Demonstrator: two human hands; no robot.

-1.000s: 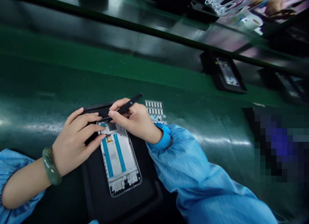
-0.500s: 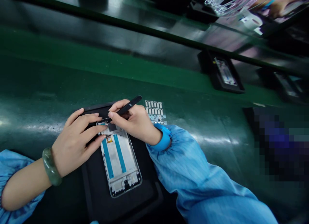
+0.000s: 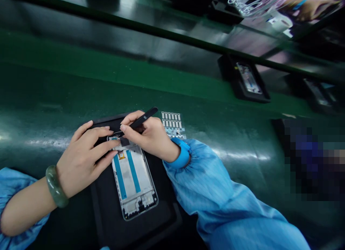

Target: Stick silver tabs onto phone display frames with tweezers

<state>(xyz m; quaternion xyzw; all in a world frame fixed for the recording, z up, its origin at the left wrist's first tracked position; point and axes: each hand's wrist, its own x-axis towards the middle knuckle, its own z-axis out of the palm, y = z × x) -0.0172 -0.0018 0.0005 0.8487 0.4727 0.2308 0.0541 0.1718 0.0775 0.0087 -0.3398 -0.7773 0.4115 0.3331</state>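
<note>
A phone frame (image 3: 142, 171) with two blue strips lies face up, slightly tilted, in a black tray (image 3: 107, 217). My left hand (image 3: 86, 153) rests with stretched, parted fingers at its upper left corner; thumb and index fingertips touch the frame. Closed in a pinch, my right hand (image 3: 148, 135) holds black tweezers (image 3: 145, 117) over the frame's top end. Their thin tips point left, close to my left fingertips. What lies right at the tips is too small to make out. Beside my right wrist is a sheet of small pale pieces (image 3: 171, 119).
Another phone frame (image 3: 249, 78) sits in a black tray (image 3: 258, 95) at the back right, with a similar one (image 3: 316, 91) farther right. A dark rail (image 3: 161, 32) crosses behind the green table (image 3: 67, 84). Another person's hand (image 3: 309, 9) shows at the top right.
The view has shifted very slightly. Both hands, the tweezers and the phone frame keep almost the same places. The other person's hand at the top right has moved.
</note>
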